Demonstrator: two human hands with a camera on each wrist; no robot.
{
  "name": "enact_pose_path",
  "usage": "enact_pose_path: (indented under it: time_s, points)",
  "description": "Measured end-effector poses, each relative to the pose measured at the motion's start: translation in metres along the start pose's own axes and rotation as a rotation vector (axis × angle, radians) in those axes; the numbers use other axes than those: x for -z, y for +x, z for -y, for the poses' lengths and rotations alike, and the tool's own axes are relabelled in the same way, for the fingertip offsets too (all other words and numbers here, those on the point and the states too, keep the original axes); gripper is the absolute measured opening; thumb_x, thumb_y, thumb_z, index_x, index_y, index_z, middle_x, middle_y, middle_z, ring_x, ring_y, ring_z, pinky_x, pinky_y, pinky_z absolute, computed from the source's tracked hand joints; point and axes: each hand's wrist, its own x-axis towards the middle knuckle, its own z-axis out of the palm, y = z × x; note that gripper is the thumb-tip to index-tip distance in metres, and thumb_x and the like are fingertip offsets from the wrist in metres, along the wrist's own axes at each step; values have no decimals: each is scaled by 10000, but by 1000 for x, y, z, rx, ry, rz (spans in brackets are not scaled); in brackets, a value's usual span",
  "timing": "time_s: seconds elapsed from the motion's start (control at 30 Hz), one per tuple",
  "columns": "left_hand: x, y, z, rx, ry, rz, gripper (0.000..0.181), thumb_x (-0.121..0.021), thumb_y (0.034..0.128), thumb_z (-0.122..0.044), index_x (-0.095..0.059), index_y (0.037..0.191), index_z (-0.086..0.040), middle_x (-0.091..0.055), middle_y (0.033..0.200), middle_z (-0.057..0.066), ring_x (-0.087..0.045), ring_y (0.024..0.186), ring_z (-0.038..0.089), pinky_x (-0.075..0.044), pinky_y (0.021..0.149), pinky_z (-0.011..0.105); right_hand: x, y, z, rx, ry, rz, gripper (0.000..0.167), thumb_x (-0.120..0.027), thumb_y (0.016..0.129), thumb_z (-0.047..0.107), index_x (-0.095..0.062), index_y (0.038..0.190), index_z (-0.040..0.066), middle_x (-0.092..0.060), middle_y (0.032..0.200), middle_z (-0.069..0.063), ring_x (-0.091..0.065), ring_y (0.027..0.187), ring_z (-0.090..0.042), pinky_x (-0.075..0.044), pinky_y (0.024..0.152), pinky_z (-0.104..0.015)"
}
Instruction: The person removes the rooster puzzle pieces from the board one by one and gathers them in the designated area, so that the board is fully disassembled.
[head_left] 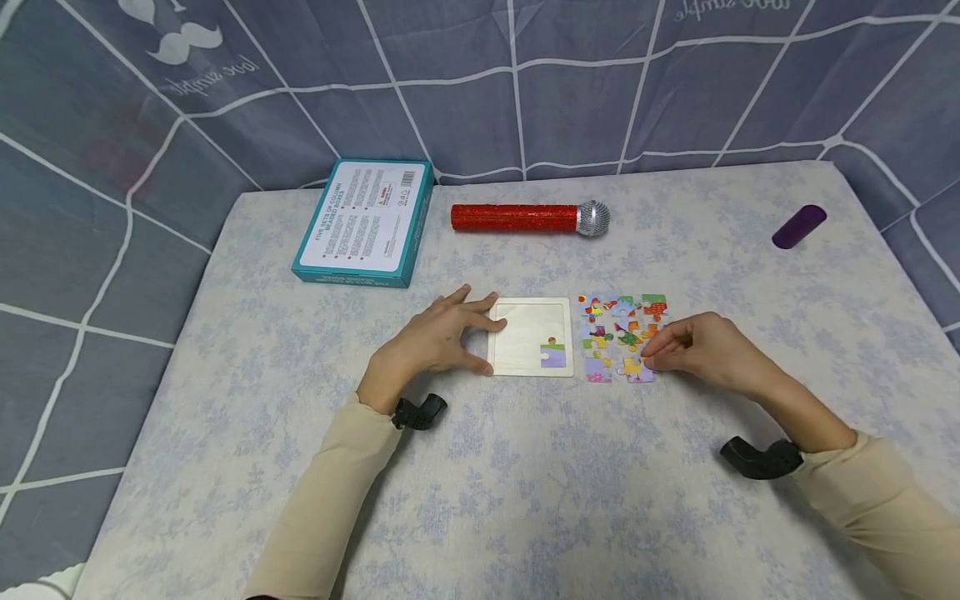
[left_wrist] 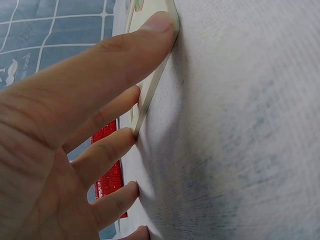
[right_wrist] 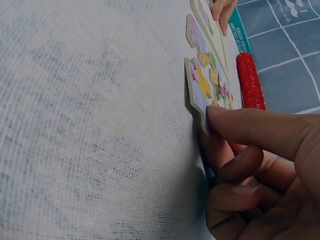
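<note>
A shallow cream puzzle tray [head_left: 517,337] lies flat, one purple-and-green puzzle piece [head_left: 553,356] in its near right corner. At the tray's left side, my left hand [head_left: 442,333] spreads its fingers; the thumb [left_wrist: 157,22] presses the near left corner and other fingertips touch the edge. Loose, colourful puzzle pieces [head_left: 628,333] are laid out in rows right of the tray. My right hand [head_left: 708,354] pinches the right edge of the near right puzzle piece [right_wrist: 197,87], purple and yellow, between thumb and finger. That piece's underside is hidden.
Behind the tray lies a red glittery microphone [head_left: 517,218] with a silver head. A teal-and-white box [head_left: 363,221] sits at the back left, and a dark purple cylinder [head_left: 799,227] lies at the back right. Grey-blue checked cloth [head_left: 585,100] hangs behind the table.
</note>
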Motion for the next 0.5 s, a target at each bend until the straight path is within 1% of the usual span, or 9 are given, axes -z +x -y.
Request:
enact_pose_path:
  time_s: [0.2,0.37,0.5]
  points:
    - [0,0,0,-8,-6,-3,736,-907,688,-292,-606,1353,-187,-301,1579,-28,-73,1503,295,-73,1195,511,-3,-1,0,-6,-61,-31,78,-779,836,217,-788,880,153,-725,815,49,-493,716,-136,-393,613,-260]
    - [0,-1,1,-6,-7,-6,738,-908,686,-296,-607,1352,-190,-302,1578,-30,-74,1504,294,-75,1195,512,-3,-1,1,27,-59,-50,66,-781,838,198,-791,874,144,-736,842,31,-516,712,-129,-400,605,-251]
    - [-1,-1,1,-9,-9,-5,738,-908,687,-301,-607,1351,-190,-303,1577,-28,-74,1503,299,-75,1195,513,-2,-2,3,34,-70,-57,83,-780,848,231,-794,883,157,-736,836,42,-513,708,-107,-398,603,-242]
